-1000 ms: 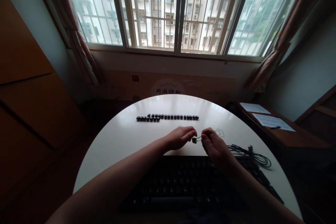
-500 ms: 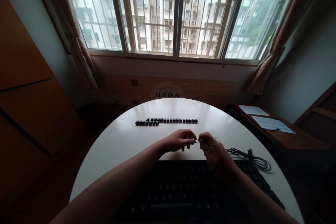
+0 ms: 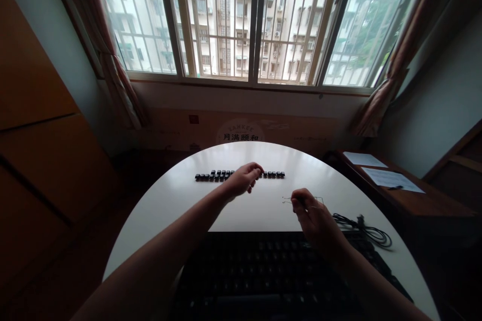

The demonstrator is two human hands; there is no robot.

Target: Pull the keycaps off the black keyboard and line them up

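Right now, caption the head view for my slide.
Left hand at black keycaps lined up on a white table, right hand holding a wire tool, keyboard in front.

Tabletop (image 3: 169, 210) glossy, smooth; wire tool (image 3: 288, 202) metal; keycaps (image 3: 221, 177) probably plastic.

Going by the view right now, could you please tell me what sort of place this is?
Probably a room in a home, though a small office is possible: curtains hang beside a wide window, and a keyboard lies on a white table.
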